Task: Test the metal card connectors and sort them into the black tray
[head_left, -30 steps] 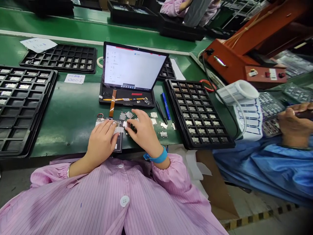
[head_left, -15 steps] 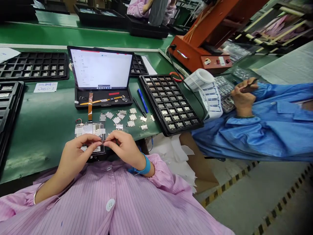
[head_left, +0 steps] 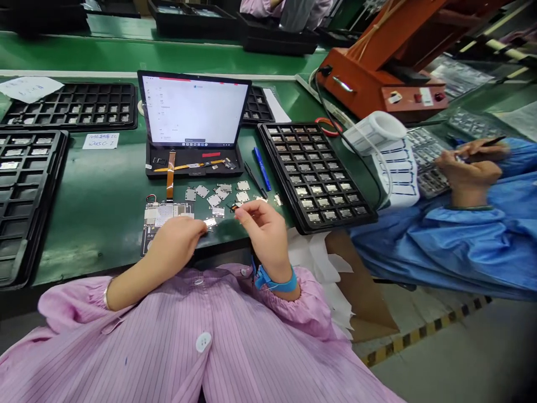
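Observation:
My left hand (head_left: 178, 240) is closed in a pinch, its fingertips on a small silver module (head_left: 210, 222) near the table's front edge. My right hand (head_left: 266, 232) pinches a small dark piece (head_left: 234, 207) with a hint of orange; its exact kind is too small to tell. Beside and partly behind my left hand lies a circuit board (head_left: 161, 214), joined by an orange flex cable (head_left: 170, 176) to the tablet screen (head_left: 195, 115). Several silver modules (head_left: 214, 200) are scattered between the board and my right hand.
A black tray (head_left: 312, 173) filled with modules stands to the right, with tweezers (head_left: 255, 180) and a blue pen (head_left: 262, 168) beside it. More trays (head_left: 31, 190) lie left. A label roll (head_left: 380, 134) and an orange machine (head_left: 377, 84) are further right, near a co-worker's hands (head_left: 474, 170).
My hands were together over the circuit board and have parted. Both moved right, the right one farther, to the loose modules. The view has shifted, and more of the board shows.

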The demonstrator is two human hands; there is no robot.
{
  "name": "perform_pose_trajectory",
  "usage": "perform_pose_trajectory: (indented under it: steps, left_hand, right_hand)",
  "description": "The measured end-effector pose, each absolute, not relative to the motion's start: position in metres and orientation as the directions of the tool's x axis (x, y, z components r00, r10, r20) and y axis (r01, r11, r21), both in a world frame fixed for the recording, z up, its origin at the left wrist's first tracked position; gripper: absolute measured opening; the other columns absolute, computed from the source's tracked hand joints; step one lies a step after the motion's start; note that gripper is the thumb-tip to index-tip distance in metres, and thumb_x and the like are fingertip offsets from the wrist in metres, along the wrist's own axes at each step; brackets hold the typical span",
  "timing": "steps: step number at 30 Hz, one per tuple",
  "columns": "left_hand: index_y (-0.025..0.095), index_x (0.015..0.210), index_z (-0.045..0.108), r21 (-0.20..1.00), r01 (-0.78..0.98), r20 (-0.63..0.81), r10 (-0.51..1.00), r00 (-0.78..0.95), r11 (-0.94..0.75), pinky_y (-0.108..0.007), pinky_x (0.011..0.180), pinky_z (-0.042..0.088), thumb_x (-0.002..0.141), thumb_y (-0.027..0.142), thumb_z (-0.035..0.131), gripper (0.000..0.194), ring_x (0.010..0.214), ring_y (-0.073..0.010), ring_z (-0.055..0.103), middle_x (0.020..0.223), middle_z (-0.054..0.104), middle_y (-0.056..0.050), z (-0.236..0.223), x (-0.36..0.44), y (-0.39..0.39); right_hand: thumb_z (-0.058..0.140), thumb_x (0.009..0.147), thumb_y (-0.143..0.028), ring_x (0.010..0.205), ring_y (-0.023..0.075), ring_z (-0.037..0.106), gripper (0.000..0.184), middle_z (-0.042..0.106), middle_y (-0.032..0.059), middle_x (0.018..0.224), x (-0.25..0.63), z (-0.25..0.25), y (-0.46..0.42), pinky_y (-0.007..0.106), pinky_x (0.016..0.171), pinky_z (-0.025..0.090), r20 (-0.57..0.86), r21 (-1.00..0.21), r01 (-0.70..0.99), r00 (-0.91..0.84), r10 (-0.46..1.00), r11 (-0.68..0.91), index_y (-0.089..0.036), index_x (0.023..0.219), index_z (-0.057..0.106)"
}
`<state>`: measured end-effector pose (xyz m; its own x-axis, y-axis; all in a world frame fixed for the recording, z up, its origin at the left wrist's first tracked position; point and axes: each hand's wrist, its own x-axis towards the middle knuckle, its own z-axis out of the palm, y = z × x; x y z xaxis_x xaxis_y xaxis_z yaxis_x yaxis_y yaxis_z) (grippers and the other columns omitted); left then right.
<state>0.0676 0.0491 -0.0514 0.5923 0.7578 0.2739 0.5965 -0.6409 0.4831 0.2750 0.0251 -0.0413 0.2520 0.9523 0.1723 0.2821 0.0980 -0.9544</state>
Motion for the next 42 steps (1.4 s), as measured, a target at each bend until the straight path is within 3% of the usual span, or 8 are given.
perform_pose_trajectory:
  steps: [4, 7, 12, 15, 18, 25, 32, 42]
  left_hand:
    - [0.017, 0.096, 0.068, 0.340, 0.515, 0.330, 0.612, 0.718, -0.787, -0.039, 0.081, 0.051, 0.095, 0.010, 0.045, 0.024, 0.097, -0.0242, 0.068, 0.103, 0.074, -0.008, -0.067, 0.079, 0.051]
    - [0.019, 0.105, 0.068, 0.347, 0.519, 0.355, 0.621, 0.699, -0.781, -0.045, 0.092, 0.049, 0.094, 0.011, 0.047, 0.025, 0.117, -0.0282, 0.061, 0.119, 0.071, -0.009, -0.066, 0.072, 0.050]
    - [0.022, 0.118, 0.066, 0.764, 0.499, 0.197, 0.884, 0.423, -0.409, -0.040, 0.086, 0.054, 0.090, 0.032, 0.063, 0.030, 0.100, -0.0235, 0.068, 0.113, 0.073, -0.007, -0.043, 0.056, 0.045]
    - [0.025, 0.100, 0.073, 0.885, 0.425, 0.030, 0.933, 0.358, -0.191, -0.031, 0.071, 0.054, 0.087, 0.035, 0.065, 0.019, 0.081, -0.0193, 0.069, 0.094, 0.076, -0.002, -0.030, 0.044, 0.042]
    - [0.025, 0.088, 0.076, 0.868, 0.477, 0.011, 0.967, 0.256, -0.137, -0.031, 0.069, 0.052, 0.084, 0.037, 0.066, 0.016, 0.076, -0.0197, 0.068, 0.086, 0.076, -0.001, -0.025, 0.024, 0.046]
    - [0.023, 0.098, 0.077, 0.720, 0.694, 0.082, 0.991, -0.108, 0.016, -0.036, 0.082, 0.053, 0.085, 0.035, 0.061, 0.024, 0.089, -0.0252, 0.070, 0.094, 0.077, -0.004, -0.025, -0.036, 0.087]
    - [0.019, 0.091, 0.074, 0.686, 0.728, 0.069, 0.995, -0.069, 0.003, -0.036, 0.080, 0.053, 0.082, 0.025, 0.061, 0.017, 0.085, -0.0239, 0.070, 0.089, 0.076, -0.006, -0.022, -0.021, 0.121]
    - [0.014, 0.121, 0.065, 0.602, 0.799, 0.110, 0.992, -0.063, -0.016, -0.042, 0.089, 0.052, 0.089, 0.028, 0.057, 0.036, 0.097, -0.0272, 0.069, 0.108, 0.074, -0.011, -0.026, -0.023, 0.093]
  right_hand:
    - [0.065, 0.086, -0.031, 0.064, 0.0128, 0.054, 0.012, 0.066, 0.0002, 0.078, 0.267, -0.039, 0.023, 0.026, 0.057, 0.042, 0.153, -0.928, 0.363, 0.165, 0.974, 0.085, -0.020, 0.081, 0.065]
    - [0.064, 0.086, -0.030, 0.063, 0.0128, 0.055, 0.013, 0.068, 0.0010, 0.078, 0.265, -0.038, 0.022, 0.026, 0.057, 0.042, 0.163, -0.910, 0.406, 0.162, 0.973, 0.085, -0.019, 0.081, 0.065]
    - [0.062, 0.088, -0.024, 0.067, 0.0132, 0.058, 0.009, 0.067, 0.0004, 0.076, 0.246, -0.040, 0.019, 0.026, 0.058, 0.043, 0.200, -0.881, 0.440, 0.013, 0.980, 0.174, -0.020, 0.081, 0.065]
    - [0.063, 0.089, -0.023, 0.069, 0.0141, 0.059, 0.008, 0.066, -0.0003, 0.074, 0.230, -0.042, 0.016, 0.027, 0.061, 0.045, 0.250, -0.844, 0.459, -0.123, 0.961, 0.278, -0.020, 0.083, 0.066]
    - [0.062, 0.090, -0.023, 0.073, 0.0153, 0.061, 0.006, 0.068, 0.0008, 0.079, 0.227, -0.043, 0.015, 0.029, 0.065, 0.047, 0.275, -0.809, 0.496, -0.156, 0.949, 0.316, -0.021, 0.090, 0.068]
    - [0.058, 0.093, -0.024, 0.070, 0.0154, 0.060, 0.010, 0.072, 0.0036, 0.089, 0.241, -0.048, 0.017, 0.029, 0.060, 0.047, 0.274, -0.765, 0.577, -0.111, 0.955, 0.287, -0.020, 0.092, 0.068]
    - [0.055, 0.094, -0.022, 0.075, 0.0172, 0.062, 0.013, 0.071, 0.0035, 0.085, 0.235, -0.045, 0.019, 0.031, 0.065, 0.049, 0.311, -0.709, 0.600, -0.205, 0.928, 0.370, -0.020, 0.090, 0.067]
    - [0.055, 0.095, -0.025, 0.080, 0.0192, 0.065, 0.014, 0.073, 0.0058, 0.091, 0.249, -0.054, 0.019, 0.031, 0.063, 0.051, 0.345, -0.653, 0.660, -0.176, 0.922, 0.371, -0.020, 0.095, 0.068]
